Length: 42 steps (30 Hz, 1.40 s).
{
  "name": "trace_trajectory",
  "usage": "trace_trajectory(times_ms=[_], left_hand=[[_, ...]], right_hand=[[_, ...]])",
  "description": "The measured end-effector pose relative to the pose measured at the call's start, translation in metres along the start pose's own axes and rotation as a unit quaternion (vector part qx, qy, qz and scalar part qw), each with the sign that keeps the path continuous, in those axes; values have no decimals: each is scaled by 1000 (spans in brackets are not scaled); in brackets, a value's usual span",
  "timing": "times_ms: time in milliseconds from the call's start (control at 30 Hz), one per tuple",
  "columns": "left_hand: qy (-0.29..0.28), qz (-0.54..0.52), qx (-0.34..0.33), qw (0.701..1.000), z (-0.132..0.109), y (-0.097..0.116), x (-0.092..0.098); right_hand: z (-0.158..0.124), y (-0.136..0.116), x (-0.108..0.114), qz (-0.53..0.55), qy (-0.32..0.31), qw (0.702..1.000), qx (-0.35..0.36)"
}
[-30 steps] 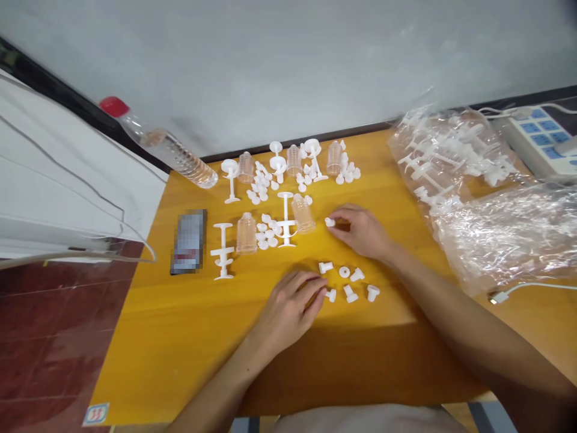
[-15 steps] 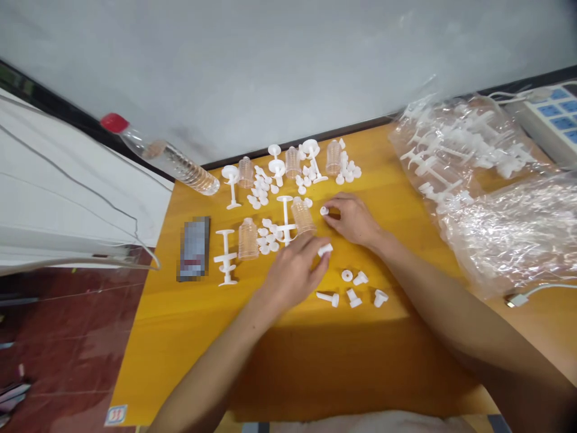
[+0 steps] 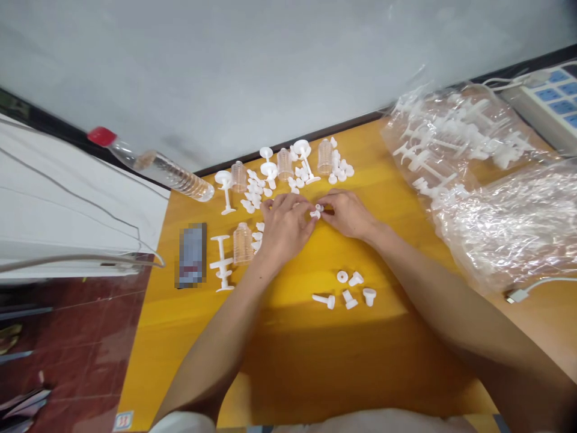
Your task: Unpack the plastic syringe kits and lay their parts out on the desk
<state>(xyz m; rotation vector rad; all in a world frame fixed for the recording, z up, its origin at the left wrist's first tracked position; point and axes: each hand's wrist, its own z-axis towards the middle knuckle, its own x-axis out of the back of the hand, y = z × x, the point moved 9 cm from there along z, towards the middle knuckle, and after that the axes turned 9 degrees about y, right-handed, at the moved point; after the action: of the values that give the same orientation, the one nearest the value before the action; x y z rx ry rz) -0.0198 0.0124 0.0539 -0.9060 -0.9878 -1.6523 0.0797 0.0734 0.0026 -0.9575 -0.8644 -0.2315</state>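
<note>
Tabletop (image 3: 378,174), yellow, beneath left hand (image 3: 286,231) and right hand (image 3: 350,214). Far to the right of the right fingers (image 3: 332,198), a crinkled clear bag (image 3: 518,228), with a bag of white parts (image 3: 444,141) beyond it. Far to the left of the left fingers (image 3: 303,208), a red-capped bottle (image 3: 180,177) and, on the nearer side, a phone (image 3: 192,255). Left of and beyond the left fingers, white plungers (image 3: 222,263) and clear ribbed barrels (image 3: 243,245). Well apart on the near side of both sets of fingers, five loose white pieces (image 3: 350,299), one long-stemmed, with stem crosswise and flared head to the right. Between the facing fingertips, both sets pinching: left white piece (image 3: 315,214) in the left fingers, just to the near left of right white piece (image 3: 319,207) in the right. Touching or barely apart, cannot tell; long axes too small to make out; neither hand clearly nearer.
</note>
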Motion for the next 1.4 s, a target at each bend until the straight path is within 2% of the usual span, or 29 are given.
trace_trajectory(times_ms=[167,267,467,567,633,700,767,833,933,1067,1133,1200,1267,1400], left_hand=[[-7,31,3,999,-3,-6,-3],[12,28,12,999,-9,-8,3],[70,18,16,997,-35,-8,35],[88,-55,-8,995,-60,3,56],[42,-144,-26,988,-83,13,57],[-37,-206,-32,977,-110,22,45],[-98,-220,-38,970,-133,27,30],[-113,-223,-45,967,-145,29,22],[-82,-244,-32,966,-134,25,29],[-5,-209,-24,978,-85,17,56],[9,-175,-36,984,-58,19,60],[-11,-134,-51,990,-37,25,50],[-55,-72,-67,994,-23,32,33],[-136,51,-73,987,-12,38,2]], right_hand=[[5,-6,-1,-7,-24,1000,12],[5,-8,-3,-6,-35,999,16],[8,-13,-7,-2,-51,998,21],[-3,-19,4,-10,-52,998,20],[-25,-24,21,-19,-38,999,15],[-58,-33,41,-17,-23,999,20],[-93,-44,53,-1,-28,999,37],[-119,-55,56,11,-38,998,55],[-131,-68,44,-5,-77,994,81],[-114,-69,19,-79,-139,984,84],[-100,-63,17,-107,-142,982,67],[-84,-49,22,-127,-120,984,27],[-67,-32,30,-140,-90,986,-20],[-35,-19,28,-128,-77,988,-43]])
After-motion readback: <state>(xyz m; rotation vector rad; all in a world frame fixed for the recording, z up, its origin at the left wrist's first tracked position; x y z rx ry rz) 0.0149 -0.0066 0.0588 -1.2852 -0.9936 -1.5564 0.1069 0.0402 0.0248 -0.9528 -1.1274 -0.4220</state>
